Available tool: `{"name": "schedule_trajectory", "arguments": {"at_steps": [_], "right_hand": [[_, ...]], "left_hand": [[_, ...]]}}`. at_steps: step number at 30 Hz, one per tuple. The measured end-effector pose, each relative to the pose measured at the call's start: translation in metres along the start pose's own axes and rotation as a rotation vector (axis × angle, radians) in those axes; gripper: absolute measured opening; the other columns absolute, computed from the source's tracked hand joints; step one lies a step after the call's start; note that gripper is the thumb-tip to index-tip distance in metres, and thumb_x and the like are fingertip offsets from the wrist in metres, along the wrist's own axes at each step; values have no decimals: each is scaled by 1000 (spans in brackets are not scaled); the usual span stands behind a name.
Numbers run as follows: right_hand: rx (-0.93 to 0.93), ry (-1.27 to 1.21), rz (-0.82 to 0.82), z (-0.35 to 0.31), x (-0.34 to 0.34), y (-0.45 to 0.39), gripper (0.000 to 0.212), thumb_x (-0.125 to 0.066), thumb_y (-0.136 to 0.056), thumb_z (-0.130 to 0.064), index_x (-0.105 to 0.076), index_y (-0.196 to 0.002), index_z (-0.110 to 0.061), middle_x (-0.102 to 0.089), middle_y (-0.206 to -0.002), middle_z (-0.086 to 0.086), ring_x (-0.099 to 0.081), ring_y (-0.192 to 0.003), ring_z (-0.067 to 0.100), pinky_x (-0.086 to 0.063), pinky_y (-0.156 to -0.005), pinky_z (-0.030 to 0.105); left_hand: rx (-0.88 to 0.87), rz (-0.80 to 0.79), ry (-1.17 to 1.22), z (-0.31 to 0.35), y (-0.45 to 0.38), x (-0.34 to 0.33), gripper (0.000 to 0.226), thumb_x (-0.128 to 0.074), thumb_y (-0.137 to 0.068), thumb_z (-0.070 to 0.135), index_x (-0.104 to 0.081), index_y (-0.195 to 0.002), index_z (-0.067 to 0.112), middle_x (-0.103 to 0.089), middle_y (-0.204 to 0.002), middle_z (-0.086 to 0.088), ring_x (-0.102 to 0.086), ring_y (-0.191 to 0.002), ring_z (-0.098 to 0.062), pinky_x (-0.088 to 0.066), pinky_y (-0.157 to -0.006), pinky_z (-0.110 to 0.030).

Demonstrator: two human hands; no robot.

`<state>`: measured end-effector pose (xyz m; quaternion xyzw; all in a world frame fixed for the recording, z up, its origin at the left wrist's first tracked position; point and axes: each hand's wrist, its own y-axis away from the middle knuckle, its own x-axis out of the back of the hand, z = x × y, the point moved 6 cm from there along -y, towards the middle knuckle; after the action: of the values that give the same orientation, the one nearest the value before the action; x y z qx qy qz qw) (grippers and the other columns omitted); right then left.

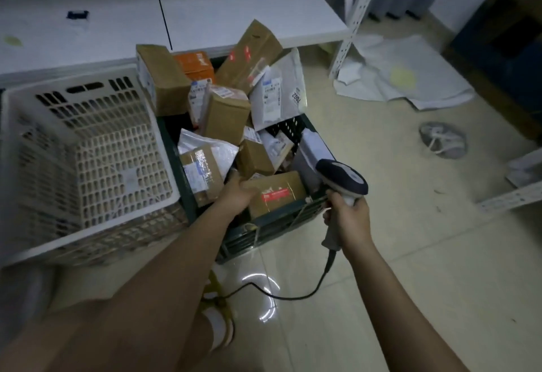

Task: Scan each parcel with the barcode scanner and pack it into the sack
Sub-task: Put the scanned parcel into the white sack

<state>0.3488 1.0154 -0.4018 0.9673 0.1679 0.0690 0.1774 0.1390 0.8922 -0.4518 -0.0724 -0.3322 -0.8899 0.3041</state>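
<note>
Parcel (274, 192) gripped by left hand (239, 192), fingers hidden behind it; right hand (349, 214) clasps scanner (343, 179).

You are looking at a dim, soft, bluish-grey picture, bent outward at its edges by the wide lens, with curved white glare on the glossy pale floor tiles (381, 283) below your right hand (349, 219) and blurred far corners.
</note>
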Motion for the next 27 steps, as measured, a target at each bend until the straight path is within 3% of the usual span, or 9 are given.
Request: {"name": "schedule_trajectory", "arguments": {"at_steps": [5,9,13,16,19,22,24,27], "right_hand": [[0,27,-41,7,-16,-15,29,-62,-89,-10,-55,-113,4,-62,-71,12,-55,-51,13,-44,-48,25],[-8,25,-66,11,-27,-21,32,-64,-90,-12,-54,-114,5,-61,-73,14,-54,-53,14,-45,-49,24],[-22,27,-69,14,-33,-24,30,-64,-90,-11,-54,-112,6,-61,-70,11,-53,-51,14,-45,-48,24],[-16,42,-73,16,-37,-26,28,-63,-90,-9,-55,-110,8,-61,-69,11,-52,-48,13,-45,-47,23],[-19,44,-75,17,-42,-26,27,-63,-91,-9,-55,-110,8,-61,-69,10,-53,-49,13,-45,-47,23],[-23,39,-101,17,-47,-25,20,-62,-91,-9,-55,-106,2,-61,-69,9,-53,-49,12,-45,-47,21],[-30,25,-112,17,-51,-23,16,-62,-91,-8,-54,-104,-3,-60,-68,9,-53,-49,11,-45,-47,21],[-26,24,-113,14,-54,-19,14,-62,-91,-8,-53,-102,-6,-60,-69,9,-52,-48,12,-45,-46,21]], "left_hand": [[11,3,35,-27,-17,-10,81,-71,-84,7,-25,-151,15,-53,-136,-9,-51,-122,-27,-42,-97,-32],[-151,44,-130,-29,-29,-9,78,-69,-84,1,-29,-149,11,-45,-143,-12,-43,-130,-27,-37,-108,-38],[-254,252,-226,-23,-42,8,45,-66,-85,4,-53,-128,9,-45,-139,-11,-44,-126,-28,-34,-99,-25],[-282,223,-306,-18,-47,9,28,-60,-92,9,-64,-119,5,-37,-148,-11,-40,-131,-28,-26,-100,-19],[-290,62,-488,-21,-45,1,44,-52,-98,28,-49,-140,13,-1,-162,-8,-17,-145,-30,-17,-115,-33],[-220,-94,-648,-34,-45,0,87,-64,-86,48,-16,-154,25,27,-158,-4,4,-148,-28,-14,-118,-43],[-210,-123,-743,-35,-45,4,102,-71,-81,46,-3,-154,28,26,-157,-7,0,-147,-29,-23,-117,-42],[-221,-68,-622,-27,-42,12,97,-75,-80,40,-15,-154,24,-5,-153,-11,-23,-139,-29,-30,-108,-32]]}}
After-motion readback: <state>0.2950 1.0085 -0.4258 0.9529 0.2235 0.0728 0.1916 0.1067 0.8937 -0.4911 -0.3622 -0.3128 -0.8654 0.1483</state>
